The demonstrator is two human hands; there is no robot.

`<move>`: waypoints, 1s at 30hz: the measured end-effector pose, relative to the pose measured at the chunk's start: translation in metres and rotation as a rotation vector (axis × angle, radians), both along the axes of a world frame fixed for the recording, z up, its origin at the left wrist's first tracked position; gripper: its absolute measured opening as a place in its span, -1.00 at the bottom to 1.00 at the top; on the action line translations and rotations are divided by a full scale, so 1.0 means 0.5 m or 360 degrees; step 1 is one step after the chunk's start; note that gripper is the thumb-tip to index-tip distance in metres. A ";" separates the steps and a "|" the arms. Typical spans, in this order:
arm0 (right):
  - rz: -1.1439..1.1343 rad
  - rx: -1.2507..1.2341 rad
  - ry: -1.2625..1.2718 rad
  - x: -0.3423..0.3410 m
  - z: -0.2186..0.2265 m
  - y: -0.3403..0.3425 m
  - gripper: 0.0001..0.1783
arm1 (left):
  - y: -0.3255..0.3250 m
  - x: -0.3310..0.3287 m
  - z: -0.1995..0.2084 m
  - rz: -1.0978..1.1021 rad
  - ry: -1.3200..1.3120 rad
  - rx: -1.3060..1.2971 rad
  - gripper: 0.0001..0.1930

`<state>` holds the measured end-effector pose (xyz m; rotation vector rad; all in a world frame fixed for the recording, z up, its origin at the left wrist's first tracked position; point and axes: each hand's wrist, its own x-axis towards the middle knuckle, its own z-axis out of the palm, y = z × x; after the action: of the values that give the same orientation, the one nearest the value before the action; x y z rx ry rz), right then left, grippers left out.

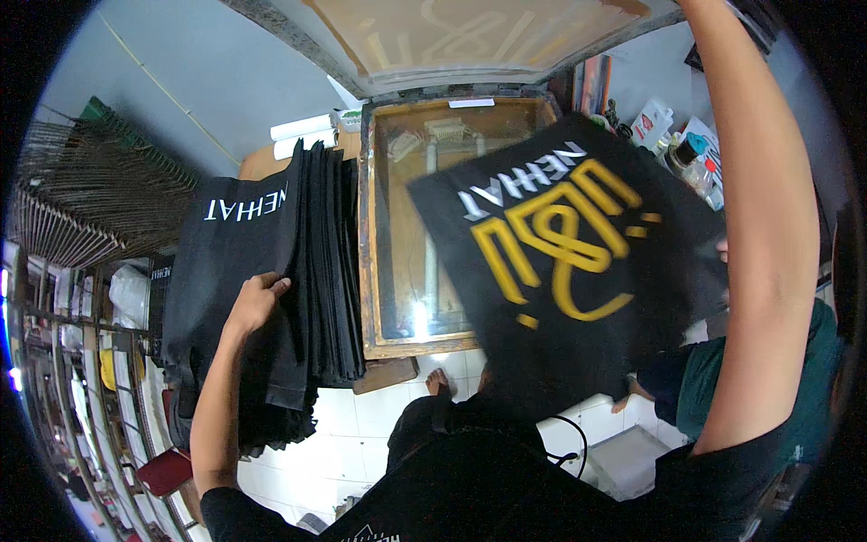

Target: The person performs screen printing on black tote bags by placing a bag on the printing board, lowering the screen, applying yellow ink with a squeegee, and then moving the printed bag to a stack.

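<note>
Printed black fabric [239, 239] is pinched in near-closed left hand [260, 298]. Printing screen [479, 41] is raised, presumably for clearance; right hand out of view, grip can't be told

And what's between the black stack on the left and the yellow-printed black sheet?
In the head view, a wood-framed glass panel, its right part hidden by the yellow-printed sheet.

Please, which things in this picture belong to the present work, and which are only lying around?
Apparently in use:
- black cloth stack, its edge pinched by the left hand
- yellow-printed black cloth
- raised screen
- wooden-framed glass table

Probably just lying about:
- white rolls
- clear bottle
- white container
</note>
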<state>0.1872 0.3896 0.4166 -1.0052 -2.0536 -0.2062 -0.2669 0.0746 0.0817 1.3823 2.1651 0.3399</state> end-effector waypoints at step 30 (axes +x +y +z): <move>-0.0124 0.0019 -0.0110 0.006 0.029 0.002 -0.47 | 0.331 0.856 -0.197 -0.0836 -0.0790 0.0280 -0.63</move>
<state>0.1900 0.3905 0.4312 -1.0855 -2.0745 -0.2974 0.1610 0.2401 -0.0170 1.6852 1.3448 0.6005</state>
